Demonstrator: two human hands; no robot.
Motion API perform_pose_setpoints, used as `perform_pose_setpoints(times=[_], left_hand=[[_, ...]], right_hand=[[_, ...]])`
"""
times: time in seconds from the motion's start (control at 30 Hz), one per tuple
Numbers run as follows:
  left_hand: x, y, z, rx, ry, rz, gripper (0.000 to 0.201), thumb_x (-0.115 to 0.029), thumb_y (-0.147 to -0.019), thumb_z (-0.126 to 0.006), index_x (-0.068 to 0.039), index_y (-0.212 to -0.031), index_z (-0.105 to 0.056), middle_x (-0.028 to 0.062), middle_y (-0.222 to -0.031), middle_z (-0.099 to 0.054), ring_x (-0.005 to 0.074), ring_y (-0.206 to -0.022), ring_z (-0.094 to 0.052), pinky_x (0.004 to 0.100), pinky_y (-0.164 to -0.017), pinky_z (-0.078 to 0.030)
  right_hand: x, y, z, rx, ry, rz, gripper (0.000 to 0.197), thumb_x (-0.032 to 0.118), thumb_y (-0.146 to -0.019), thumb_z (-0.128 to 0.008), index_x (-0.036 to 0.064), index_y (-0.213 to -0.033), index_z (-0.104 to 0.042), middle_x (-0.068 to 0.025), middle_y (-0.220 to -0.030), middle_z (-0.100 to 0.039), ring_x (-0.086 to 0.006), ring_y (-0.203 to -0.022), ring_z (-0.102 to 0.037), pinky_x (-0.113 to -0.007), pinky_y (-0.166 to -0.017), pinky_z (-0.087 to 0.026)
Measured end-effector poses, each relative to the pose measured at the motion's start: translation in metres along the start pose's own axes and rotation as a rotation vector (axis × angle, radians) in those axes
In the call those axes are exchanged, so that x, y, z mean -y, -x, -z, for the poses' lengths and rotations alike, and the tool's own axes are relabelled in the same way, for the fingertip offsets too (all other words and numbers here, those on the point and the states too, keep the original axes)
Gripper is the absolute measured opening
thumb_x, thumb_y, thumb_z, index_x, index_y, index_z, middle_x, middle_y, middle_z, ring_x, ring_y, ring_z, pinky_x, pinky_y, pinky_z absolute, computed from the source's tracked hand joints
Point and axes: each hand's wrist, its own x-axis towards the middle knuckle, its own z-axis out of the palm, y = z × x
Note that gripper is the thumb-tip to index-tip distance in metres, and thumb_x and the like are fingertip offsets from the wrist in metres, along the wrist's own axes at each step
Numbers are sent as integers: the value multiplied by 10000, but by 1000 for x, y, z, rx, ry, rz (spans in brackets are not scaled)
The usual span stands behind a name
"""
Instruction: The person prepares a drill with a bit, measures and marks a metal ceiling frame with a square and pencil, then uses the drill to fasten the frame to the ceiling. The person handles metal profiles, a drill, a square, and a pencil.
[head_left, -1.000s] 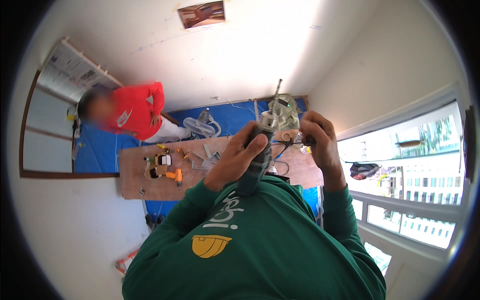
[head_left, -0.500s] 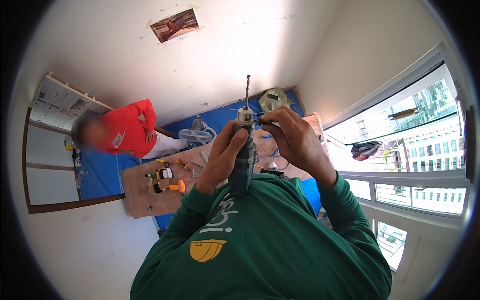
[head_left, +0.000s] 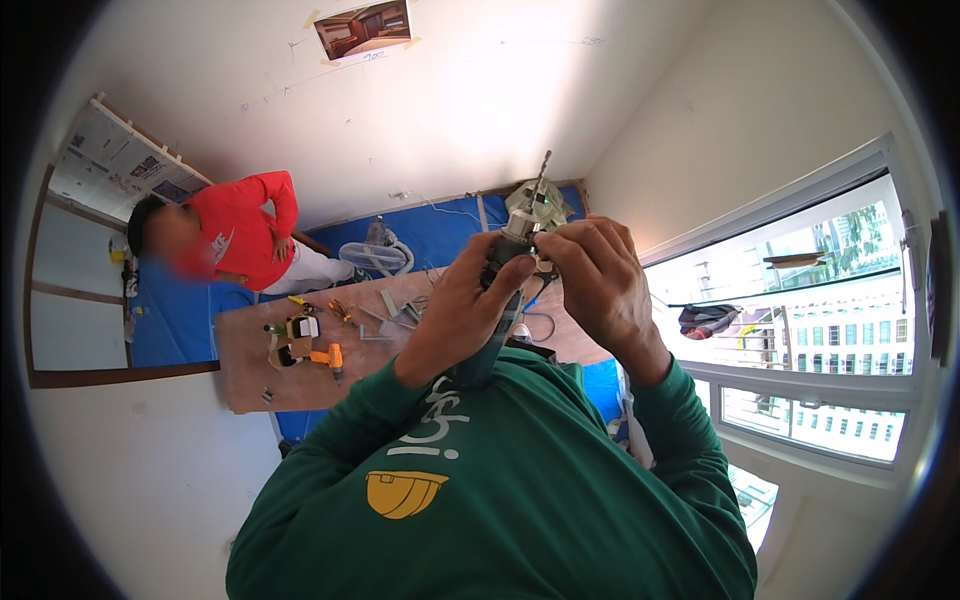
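Note:
My left hand (head_left: 455, 305) is wrapped around the body of a dark teal power drill (head_left: 492, 350), held close to my chest. Its metal chuck (head_left: 519, 226) and long twist drill bit (head_left: 542, 178) point away from me, tilted a little to the right. My right hand (head_left: 605, 285) is closed at the side of the chuck, pinching a small chuck key (head_left: 541, 258) that the fingers mostly hide. Whether the key's tip sits in the chuck cannot be made out.
Below is a wooden board table (head_left: 245, 350) with an orange cordless drill (head_left: 328, 357), an open box (head_left: 291, 345) and several hand tools. A person in a red top (head_left: 248, 230) stands at the left, near a fan (head_left: 372, 257). Windows (head_left: 800, 330) line the right side.
The drill's front end has tilted to the right. My right hand has come closer against the chuck, covering more of the key. The view has shifted slightly.

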Motion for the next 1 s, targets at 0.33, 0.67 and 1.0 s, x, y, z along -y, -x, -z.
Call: perform_pose_setpoints(times=[0.33,0.67,1.0], left_hand=[[-16,2,-2,70,-242,-103,446,-438,-1139,-504,-7,-1220,-583,170,-949,-691,301,-835,-668,419,-777,-514],[4,10,-4,38,-259,-83,464,-459,-1129,-512,-17,-1252,-583,192,-938,-697,344,-850,-703,439,-745,-512],[23,10,-2,-54,-69,99,510,-493,-1103,-571,-37,-1328,-607,81,-1032,-724,173,-918,-703,355,-809,-553]], right_hand=[[-21,-10,20,122,100,289,274,128,-809,-738,109,-1075,-677,6,-928,-597,-177,-903,-639,-397,-890,-531],[7,23,-34,-85,-282,-235,244,-73,-894,-669,42,-1090,-580,-121,-834,-631,-314,-750,-629,-369,-671,-504],[46,16,-51,-227,-730,-828,68,37,-1056,-599,19,-1095,-546,-146,-850,-651,-247,-735,-643,-391,-681,-511]])
